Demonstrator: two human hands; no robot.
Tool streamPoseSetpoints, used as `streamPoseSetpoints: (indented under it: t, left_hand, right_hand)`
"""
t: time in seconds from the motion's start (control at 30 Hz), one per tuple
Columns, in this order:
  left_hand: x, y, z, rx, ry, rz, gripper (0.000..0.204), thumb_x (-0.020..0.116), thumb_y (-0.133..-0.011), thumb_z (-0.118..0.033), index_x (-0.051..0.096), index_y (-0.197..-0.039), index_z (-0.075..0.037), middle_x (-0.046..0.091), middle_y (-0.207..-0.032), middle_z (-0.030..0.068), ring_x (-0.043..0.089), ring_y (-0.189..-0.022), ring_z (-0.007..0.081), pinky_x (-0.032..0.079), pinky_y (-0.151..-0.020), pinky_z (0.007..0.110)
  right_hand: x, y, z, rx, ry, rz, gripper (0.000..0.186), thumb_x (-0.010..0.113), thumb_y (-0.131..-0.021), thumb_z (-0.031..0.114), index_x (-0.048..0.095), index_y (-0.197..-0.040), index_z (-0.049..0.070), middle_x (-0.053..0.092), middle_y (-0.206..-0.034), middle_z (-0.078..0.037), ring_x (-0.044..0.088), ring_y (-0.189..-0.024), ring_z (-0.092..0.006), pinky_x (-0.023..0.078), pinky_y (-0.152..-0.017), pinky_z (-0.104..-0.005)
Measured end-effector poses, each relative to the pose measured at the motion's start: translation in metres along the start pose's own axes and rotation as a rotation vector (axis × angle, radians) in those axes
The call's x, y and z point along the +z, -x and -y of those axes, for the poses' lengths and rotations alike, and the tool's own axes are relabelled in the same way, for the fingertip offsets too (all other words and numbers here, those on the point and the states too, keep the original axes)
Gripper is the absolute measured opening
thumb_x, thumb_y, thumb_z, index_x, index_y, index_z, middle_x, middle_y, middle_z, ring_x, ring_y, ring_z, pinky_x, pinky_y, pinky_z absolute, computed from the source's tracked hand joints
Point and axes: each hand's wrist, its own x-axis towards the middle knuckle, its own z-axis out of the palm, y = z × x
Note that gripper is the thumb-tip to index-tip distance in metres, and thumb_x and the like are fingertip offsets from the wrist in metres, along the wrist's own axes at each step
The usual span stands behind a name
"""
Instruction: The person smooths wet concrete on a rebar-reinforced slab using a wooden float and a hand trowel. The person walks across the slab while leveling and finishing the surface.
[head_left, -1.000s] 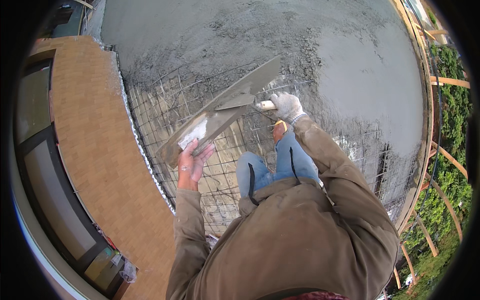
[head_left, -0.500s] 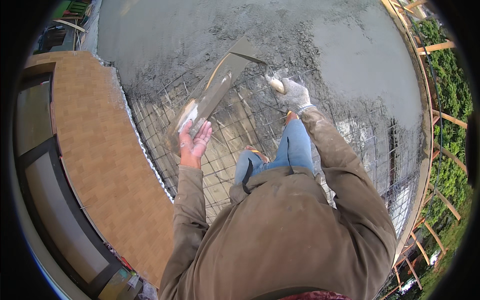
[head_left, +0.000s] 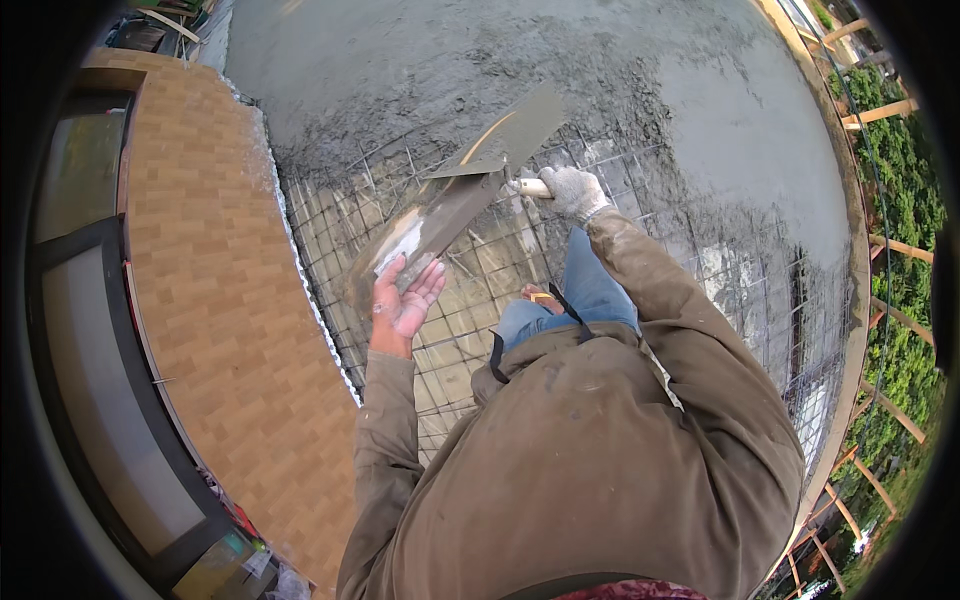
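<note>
My left hand [head_left: 405, 305], bare and palm up, holds the near end of a long board [head_left: 455, 215] smeared with grey concrete. Its thumb and fingertips meet the pale end, and the fingers are only loosely bent. The board slants up and away to the right, above the steel mesh. In a knitted glove, my right hand [head_left: 577, 192] is closed round the pale handle of a trowel [head_left: 470, 168]. The trowel's pointed blade lies across the middle of the board. Whether the blade's edge presses on the board is hard to see.
Wet concrete [head_left: 380, 60] spreads ahead and to the right. Bare steel mesh [head_left: 440, 370] lies around my feet. A tiled floor [head_left: 230, 270] runs along the left, beside a dark-framed door [head_left: 120, 390]. At right, an edge board [head_left: 855, 230] borders wooden props and greenery.
The trowel blade has moved along the board from its far end toward my left hand. My right hand has come slightly nearer, and the view has shifted a little.
</note>
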Motion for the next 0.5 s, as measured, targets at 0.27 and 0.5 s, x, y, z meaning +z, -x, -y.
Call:
streamPoseSetpoints:
  t: [0.27, 0.5]
  left_hand:
    - [0.023, -0.032, -0.032, 0.128, -0.144, 0.017, 0.047, 0.069, -0.091, -0.024, 0.053, -0.13, -0.003, 0.061, -0.124, 0.0235, 0.062, -0.115, 0.0379, 0.05, -0.1, 0.049]
    - [0.102, -0.072, -0.045, 0.412, -0.372, -0.001, 0.043, 0.069, -0.092, -0.017, 0.053, -0.128, 0.001, 0.063, -0.117, 0.0145, 0.069, -0.099, 0.0366, 0.055, -0.09, 0.045]
  right_hand:
    - [-0.016, -0.015, -0.04, 0.43, -0.269, -0.259, 0.035, 0.067, -0.087, 0.044, 0.063, -0.102, 0.012, 0.071, -0.095, -0.014, 0.068, -0.095, -0.036, 0.052, -0.08, -0.0477]
    - [-0.059, -0.012, -0.014, -0.066, -0.129, 0.035, 0.028, 0.068, -0.085, 0.023, 0.06, -0.11, 0.014, 0.069, -0.093, -0.011, 0.07, -0.088, -0.0327, 0.054, -0.072, -0.0473]
